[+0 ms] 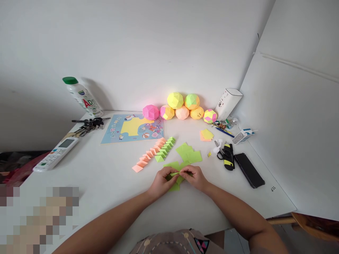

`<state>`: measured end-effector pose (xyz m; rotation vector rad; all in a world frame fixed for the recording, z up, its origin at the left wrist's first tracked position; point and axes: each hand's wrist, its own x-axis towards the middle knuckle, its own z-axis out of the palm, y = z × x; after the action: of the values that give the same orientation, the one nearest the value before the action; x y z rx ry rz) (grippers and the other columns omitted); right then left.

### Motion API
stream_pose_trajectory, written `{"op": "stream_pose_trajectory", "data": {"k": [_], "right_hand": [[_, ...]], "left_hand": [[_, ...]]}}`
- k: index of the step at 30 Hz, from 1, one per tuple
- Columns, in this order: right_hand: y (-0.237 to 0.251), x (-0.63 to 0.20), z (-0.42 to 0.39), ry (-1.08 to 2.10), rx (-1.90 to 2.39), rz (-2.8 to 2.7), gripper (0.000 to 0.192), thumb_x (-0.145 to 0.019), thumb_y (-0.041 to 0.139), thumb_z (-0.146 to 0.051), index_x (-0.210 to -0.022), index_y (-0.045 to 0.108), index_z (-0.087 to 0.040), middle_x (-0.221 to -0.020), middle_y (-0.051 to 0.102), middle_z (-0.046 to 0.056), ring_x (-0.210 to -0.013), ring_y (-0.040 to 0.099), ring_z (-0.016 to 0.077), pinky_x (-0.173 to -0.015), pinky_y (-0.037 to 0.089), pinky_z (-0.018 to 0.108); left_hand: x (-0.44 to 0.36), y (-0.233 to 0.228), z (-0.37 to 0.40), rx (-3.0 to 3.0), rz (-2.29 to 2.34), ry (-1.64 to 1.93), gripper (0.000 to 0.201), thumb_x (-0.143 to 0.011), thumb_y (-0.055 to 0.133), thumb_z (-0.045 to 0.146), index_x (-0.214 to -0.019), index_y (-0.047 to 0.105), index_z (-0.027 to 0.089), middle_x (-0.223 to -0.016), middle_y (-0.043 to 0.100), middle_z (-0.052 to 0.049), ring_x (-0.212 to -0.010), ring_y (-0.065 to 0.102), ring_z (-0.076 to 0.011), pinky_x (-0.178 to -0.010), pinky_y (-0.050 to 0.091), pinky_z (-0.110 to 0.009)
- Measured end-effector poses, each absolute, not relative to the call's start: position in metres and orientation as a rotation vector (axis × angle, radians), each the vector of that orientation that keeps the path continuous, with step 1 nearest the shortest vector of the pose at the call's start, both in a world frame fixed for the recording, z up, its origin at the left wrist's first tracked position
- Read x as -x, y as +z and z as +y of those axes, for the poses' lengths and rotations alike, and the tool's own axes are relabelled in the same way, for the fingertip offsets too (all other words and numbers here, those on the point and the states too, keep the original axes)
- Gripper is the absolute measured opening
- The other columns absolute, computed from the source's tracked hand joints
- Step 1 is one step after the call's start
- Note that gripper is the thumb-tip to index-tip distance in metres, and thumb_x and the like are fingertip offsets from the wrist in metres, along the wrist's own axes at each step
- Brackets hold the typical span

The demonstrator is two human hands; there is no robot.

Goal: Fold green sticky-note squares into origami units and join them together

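Observation:
Near the front of the white table, my left hand [164, 180] and my right hand [195, 176] pinch a small folded piece of green paper [174, 173] between their fingertips. Both hands are closed on it, and the fingers hide part of its shape. Loose green paper squares [194, 156] lie under and just beyond my hands. A row of folded green paper pieces [164, 150] stands farther off to the left, beside a row of folded peach paper pieces [149, 154].
Faceted paper balls [182, 113] are piled against the wall, right of a blue puzzle board [113, 132]. A white remote [57, 154] and bottle [84, 98] stand left. Scissors [220, 153], a yellow-black cutter [229, 158], a phone [249, 170] and orange-yellow paper [206, 134] lie right.

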<state>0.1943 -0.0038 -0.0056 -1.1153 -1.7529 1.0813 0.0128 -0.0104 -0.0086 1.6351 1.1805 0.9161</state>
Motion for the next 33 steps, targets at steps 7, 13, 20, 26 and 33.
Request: {"op": "stream_pose_trajectory", "data": {"k": [7,13,20,26,33], "right_hand": [[-0.007,-0.194,-0.005,1.026,1.104,-1.737,0.021,-0.08,0.058,-0.035,-0.076,0.065,-0.015,-0.057,0.06,0.001,-0.049,0.049,0.0105,-0.049,0.041,0.022],[-0.007,-0.194,-0.005,1.035,1.069,-1.756,0.02,-0.08,0.058,-0.032,-0.077,0.068,-0.015,-0.057,0.06,0.002,-0.049,0.049,0.0108,-0.048,0.041,0.022],[-0.01,-0.196,-0.006,1.074,1.019,-1.76,0.019,-0.08,0.058,-0.029,-0.078,0.069,-0.014,-0.057,0.06,0.001,-0.048,0.046,0.0097,-0.047,0.038,0.022],[-0.011,-0.196,-0.005,1.152,1.068,-1.739,0.021,-0.079,0.059,-0.032,-0.076,0.068,-0.014,-0.053,0.055,0.0,-0.047,0.043,0.0093,-0.046,0.035,0.022],[-0.011,-0.197,-0.004,1.254,1.081,-1.689,0.019,-0.079,0.059,-0.029,-0.074,0.066,-0.012,-0.051,0.049,-0.002,-0.045,0.037,0.0079,-0.044,0.03,0.021]], "left_hand": [[-0.012,-0.012,-0.009,-1.672,1.164,1.029,0.02,-0.079,0.057,0.033,-0.091,0.061,0.018,-0.077,0.062,-0.003,-0.068,0.057,-0.0141,-0.065,0.049,-0.027],[-0.012,-0.014,-0.009,-1.669,1.126,1.047,0.021,-0.078,0.057,0.033,-0.093,0.061,0.019,-0.08,0.062,-0.004,-0.069,0.057,-0.0146,-0.065,0.049,-0.027],[-0.011,-0.01,-0.007,-1.757,1.138,0.987,0.018,-0.078,0.059,0.037,-0.081,0.066,0.02,-0.075,0.064,-0.004,-0.076,0.057,-0.0179,-0.074,0.046,-0.031],[-0.01,-0.016,-0.006,-1.646,1.13,1.001,0.021,-0.077,0.06,0.039,-0.075,0.064,0.019,-0.072,0.062,-0.003,-0.073,0.056,-0.0163,-0.068,0.046,-0.028],[-0.01,-0.023,-0.006,-1.558,1.14,1.009,0.022,-0.072,0.065,0.039,-0.081,0.066,0.019,-0.076,0.063,-0.003,-0.072,0.057,-0.0154,-0.066,0.047,-0.026]]}}
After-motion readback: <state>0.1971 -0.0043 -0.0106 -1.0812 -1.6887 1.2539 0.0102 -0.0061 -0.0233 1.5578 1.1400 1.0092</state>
